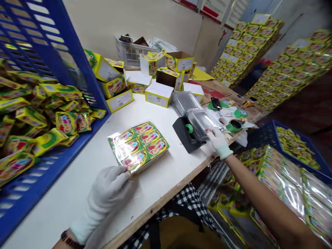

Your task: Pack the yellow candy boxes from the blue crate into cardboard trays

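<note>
My gloved left hand (pixel 110 190) is closed at the near corner of a clear plastic pack (pixel 141 145), its thumb and fingertips pinched there. Rows of small yellow and green printed boxes show through the shiny cover, and the pack lies flat on the white table (pixel 166 183). My gloved right hand (pixel 219 141) is closed beside a black tape dispenser (pixel 185 136) that carries a green-cored roll (pixel 189 129). Its fingertips meet the near edge of a clear plastic tray (pixel 203 119); whatever they pinch is too small to make out.
A blue crate (pixel 90 83) full of small packets stands at left. Opened yellow cartons (pixel 159 93) and a white basket (pixel 129 52) are at the back. Green tape rolls (pixel 233 126) lie at right. Wrapped packs (pixel 280 169) and a blue bin (pixel 316 155) stand beyond the table edge.
</note>
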